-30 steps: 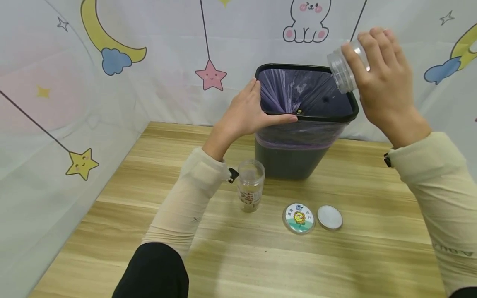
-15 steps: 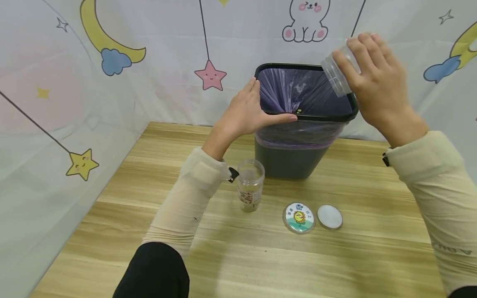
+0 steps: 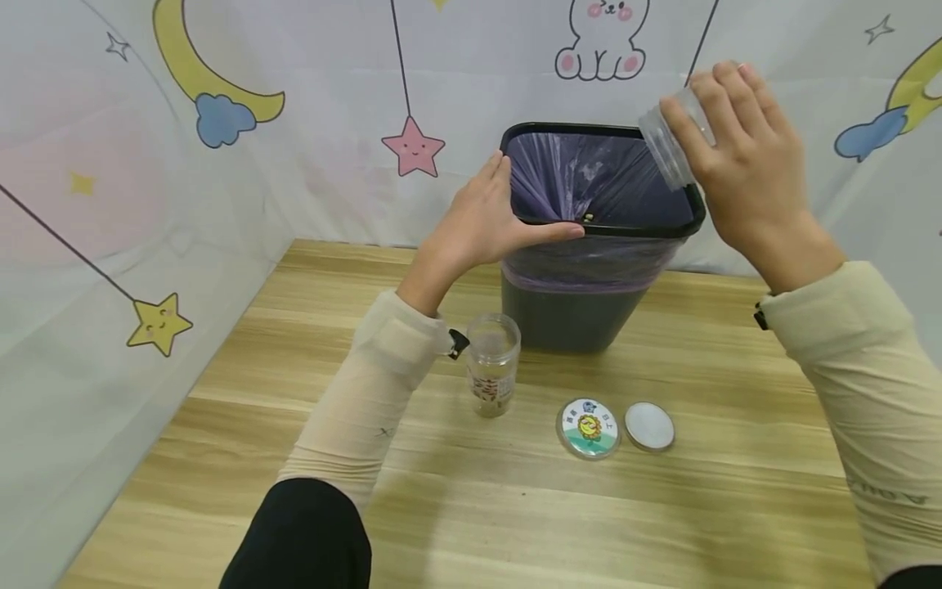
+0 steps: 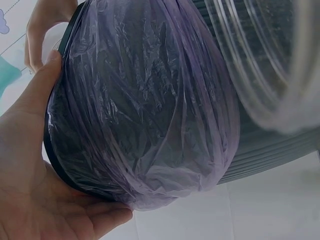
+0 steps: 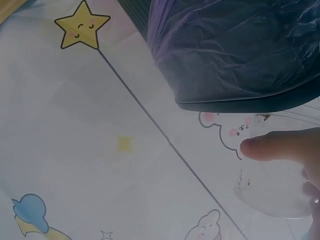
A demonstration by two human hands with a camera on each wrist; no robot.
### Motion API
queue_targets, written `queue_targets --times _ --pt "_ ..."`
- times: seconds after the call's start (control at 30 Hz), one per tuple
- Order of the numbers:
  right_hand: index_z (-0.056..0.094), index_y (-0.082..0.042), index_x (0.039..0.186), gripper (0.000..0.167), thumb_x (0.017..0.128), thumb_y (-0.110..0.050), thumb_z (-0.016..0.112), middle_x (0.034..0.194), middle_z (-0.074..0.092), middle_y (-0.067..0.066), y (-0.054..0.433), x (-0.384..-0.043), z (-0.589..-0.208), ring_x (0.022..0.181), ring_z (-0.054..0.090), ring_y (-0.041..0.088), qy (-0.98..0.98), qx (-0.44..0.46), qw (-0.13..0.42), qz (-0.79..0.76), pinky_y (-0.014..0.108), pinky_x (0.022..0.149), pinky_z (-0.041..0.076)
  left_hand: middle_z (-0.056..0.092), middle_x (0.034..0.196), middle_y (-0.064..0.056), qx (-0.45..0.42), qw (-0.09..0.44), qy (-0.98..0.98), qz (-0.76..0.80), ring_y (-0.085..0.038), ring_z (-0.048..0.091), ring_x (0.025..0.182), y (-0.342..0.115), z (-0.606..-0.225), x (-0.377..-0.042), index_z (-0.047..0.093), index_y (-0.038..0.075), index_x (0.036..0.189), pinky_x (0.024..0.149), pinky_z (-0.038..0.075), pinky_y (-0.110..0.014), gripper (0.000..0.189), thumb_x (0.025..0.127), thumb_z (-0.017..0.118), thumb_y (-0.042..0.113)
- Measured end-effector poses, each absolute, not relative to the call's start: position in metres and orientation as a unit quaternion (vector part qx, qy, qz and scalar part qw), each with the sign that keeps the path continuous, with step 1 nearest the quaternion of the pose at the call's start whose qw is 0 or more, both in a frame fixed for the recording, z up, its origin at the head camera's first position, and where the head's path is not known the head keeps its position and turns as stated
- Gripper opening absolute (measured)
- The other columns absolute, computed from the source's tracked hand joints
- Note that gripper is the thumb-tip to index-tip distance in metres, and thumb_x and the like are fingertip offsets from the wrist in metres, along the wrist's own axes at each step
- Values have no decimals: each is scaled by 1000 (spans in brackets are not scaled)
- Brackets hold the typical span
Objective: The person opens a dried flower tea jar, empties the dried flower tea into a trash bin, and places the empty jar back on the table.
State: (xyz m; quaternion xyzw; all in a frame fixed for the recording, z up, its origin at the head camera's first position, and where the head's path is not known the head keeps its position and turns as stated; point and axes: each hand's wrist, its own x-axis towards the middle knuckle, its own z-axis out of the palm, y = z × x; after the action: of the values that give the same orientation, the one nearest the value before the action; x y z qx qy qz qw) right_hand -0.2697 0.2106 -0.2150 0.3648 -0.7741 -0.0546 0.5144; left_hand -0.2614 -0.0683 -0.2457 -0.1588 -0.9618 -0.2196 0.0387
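Observation:
My right hand (image 3: 754,155) grips a clear plastic jar (image 3: 664,151), tilted mouth-down over the right side of a dark trash bin (image 3: 562,315). A few dark specks cling inside this jar (image 5: 272,195) in the right wrist view. At the bin's front left corner my left hand (image 3: 482,217) rests on the black rim, thumb stretched along the front edge and fingers straight along the left side. A purple bag (image 4: 145,110) lines the bin and folds over its outside. Below my left wrist, a second clear jar (image 3: 493,368) with a printed label stands upright and lidless.
On the wooden table (image 3: 471,507) lie a round lid with a sunflower picture (image 3: 589,428) and a plain whitish lid (image 3: 649,425). A cartoon-printed cloth (image 3: 331,74) hangs behind the bin. Small yellowish bits (image 3: 588,218) sit on the bag inside the front rim.
My right hand has brought the tilted jar a little left over the bin, then barely back to the right. The left hand keeps its place on the rim.

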Motion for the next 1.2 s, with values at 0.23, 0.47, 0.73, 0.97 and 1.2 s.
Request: queue_targets --times 0.23,0.47,0.73,0.97,1.2 --pt "56 2 130 44 92 15 40 129 53 30 215 -267 -217 125 47 47 -786 352 508 -24 44 118 27 -4 166 -10 -159 35 -963 -216 -22 2 152 -68 -246 -262 1 3 159 120 13 -34 138 68 59 89" --pt "53 3 133 52 83 16 53 131 52 31 225 -266 -220 126 46 49 -806 314 501 -13 46 117 26 -3 166 -11 -161 39 -963 -214 -24 4 152 -66 -247 -262 2 2 159 120 14 -34 138 67 58 90" --pt "54 0 135 79 60 15 74 133 51 29 234 -260 -221 128 44 47 -859 221 456 66 56 108 35 -4 166 -10 -160 38 -964 -210 -23 3 152 -66 -246 -261 0 3 159 120 15 -35 138 68 57 90" --pt "54 2 135 78 62 6 82 129 52 29 242 -258 -222 121 47 48 -874 184 435 112 59 104 38 -5 166 -9 -157 36 -964 -211 -21 1 152 -68 -247 -261 1 4 159 120 14 -34 137 68 56 91" --pt "50 -3 140 87 62 0 89 134 49 27 247 -255 -222 127 43 44 -896 126 394 164 64 102 38 -5 166 -8 -156 38 -963 -219 -20 1 151 -69 -247 -261 1 5 159 121 13 -34 138 67 57 91"
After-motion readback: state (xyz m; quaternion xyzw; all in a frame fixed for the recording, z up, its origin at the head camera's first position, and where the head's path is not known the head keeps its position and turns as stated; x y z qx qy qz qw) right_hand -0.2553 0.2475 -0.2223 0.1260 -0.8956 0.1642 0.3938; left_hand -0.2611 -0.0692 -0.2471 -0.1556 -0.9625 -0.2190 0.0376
